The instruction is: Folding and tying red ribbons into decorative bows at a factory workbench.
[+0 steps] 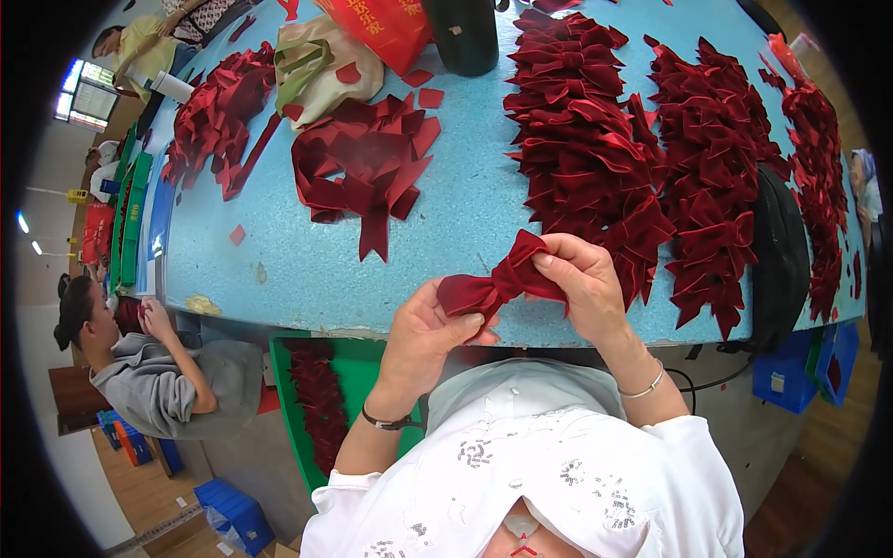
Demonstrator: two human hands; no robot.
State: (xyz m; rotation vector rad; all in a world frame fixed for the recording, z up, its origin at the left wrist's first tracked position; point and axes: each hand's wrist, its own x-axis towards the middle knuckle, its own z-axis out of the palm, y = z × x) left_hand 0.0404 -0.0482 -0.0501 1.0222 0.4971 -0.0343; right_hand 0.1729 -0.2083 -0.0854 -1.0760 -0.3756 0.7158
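Observation:
A dark red velvet bow (507, 279) is stretched between my two hands, just over the near edge of the blue table. My left hand (428, 325) pinches its left loop, thumb on top. At the upper right of the bow, my right hand (586, 279) grips the other loop near the knot between thumb and fingers. Beyond them lies a loose heap of red ribbon strips (358, 163). Long stacked rows of finished-looking red bows (577, 121) cover the table to the right of my hands.
A green crate (288, 391) with red bows stands by my left arm. A black bag (779, 251) leans at the right edge. At the back are a cloth bag (326, 70), a red bag (381, 28) and a dark cup (462, 37). A person in grey (181, 372) sits at left.

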